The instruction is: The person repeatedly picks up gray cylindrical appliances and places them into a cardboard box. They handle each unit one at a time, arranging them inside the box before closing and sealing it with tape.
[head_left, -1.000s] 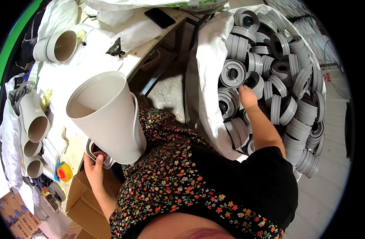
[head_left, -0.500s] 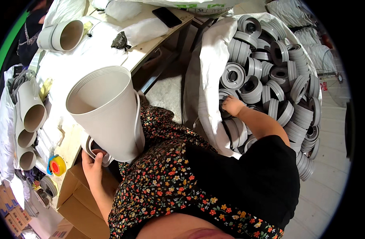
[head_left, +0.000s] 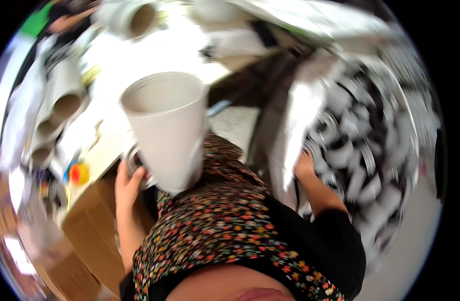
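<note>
A tall stack of light grey plastic pots [head_left: 167, 133] leans on my lap, with its wide mouth up. Low beside it, my left hand [head_left: 127, 185] is closed on a grey plastic ring [head_left: 132, 152], thumb toward the pots. My right hand [head_left: 304, 165] reaches just inside the near left side of a large white sack [head_left: 306, 108], against the grey round plastic pieces [head_left: 340, 150] heaped there. Motion blur and the pieces hide its fingertips, so its grip does not show.
On the table [head_left: 112, 145] at left lie more grey pots [head_left: 68, 98], a yellow and red tape roll [head_left: 79, 173] and a dark phone [head_left: 263, 33]. An open cardboard box [head_left: 89, 215] stands below the table edge. Another person's arm [head_left: 72, 21] shows at far left.
The view has swung and blurred, so the scene sits further right. My right hand is now nearer the sack's left wall. The left hand keeps its grip on the ring.
</note>
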`<state>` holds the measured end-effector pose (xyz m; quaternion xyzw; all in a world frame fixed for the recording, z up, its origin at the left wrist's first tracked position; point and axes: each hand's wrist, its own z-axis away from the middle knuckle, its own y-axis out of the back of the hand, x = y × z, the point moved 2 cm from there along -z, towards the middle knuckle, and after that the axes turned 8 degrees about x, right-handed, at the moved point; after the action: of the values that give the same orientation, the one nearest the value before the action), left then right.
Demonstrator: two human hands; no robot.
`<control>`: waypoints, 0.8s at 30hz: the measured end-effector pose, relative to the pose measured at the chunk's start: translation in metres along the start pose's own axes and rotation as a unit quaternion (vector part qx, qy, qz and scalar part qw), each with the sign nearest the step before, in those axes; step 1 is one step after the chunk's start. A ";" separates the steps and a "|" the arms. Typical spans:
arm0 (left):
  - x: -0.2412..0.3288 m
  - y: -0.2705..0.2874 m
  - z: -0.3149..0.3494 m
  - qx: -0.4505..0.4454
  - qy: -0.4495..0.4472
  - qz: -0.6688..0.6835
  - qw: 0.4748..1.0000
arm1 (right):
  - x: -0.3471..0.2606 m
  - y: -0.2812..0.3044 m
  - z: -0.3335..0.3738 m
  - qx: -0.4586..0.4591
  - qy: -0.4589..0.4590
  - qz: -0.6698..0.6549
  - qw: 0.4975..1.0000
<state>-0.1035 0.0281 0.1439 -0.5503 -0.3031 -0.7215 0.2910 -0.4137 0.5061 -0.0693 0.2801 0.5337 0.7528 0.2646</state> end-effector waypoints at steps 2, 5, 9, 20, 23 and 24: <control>0.002 0.005 -0.008 -0.003 0.037 0.022 0.999 | -0.004 0.025 -0.007 -0.045 0.078 0.066 0.994; -0.004 0.004 -0.032 -0.022 0.049 0.008 0.999 | 0.050 -0.058 0.017 0.041 0.064 -0.028 0.997; -0.025 0.020 -0.024 0.047 0.087 0.022 0.995 | 0.038 0.019 0.001 0.020 0.007 -0.145 0.989; -0.043 0.209 -0.044 0.298 -0.013 -0.080 0.951 | -0.055 0.280 -0.092 0.298 -0.019 -0.519 0.801; -0.054 0.305 -0.059 0.415 -0.078 -0.342 0.840 | -0.140 0.300 -0.103 0.104 0.012 -0.697 0.710; -0.066 0.337 -0.059 0.459 -0.113 -0.392 0.789 | -0.164 0.297 -0.102 0.089 0.059 -0.643 0.758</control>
<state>0.1281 -0.2290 0.1070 -0.2641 -0.8189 -0.4821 0.1651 -0.3999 0.2390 0.1622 -0.1521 0.6675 0.3698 0.6282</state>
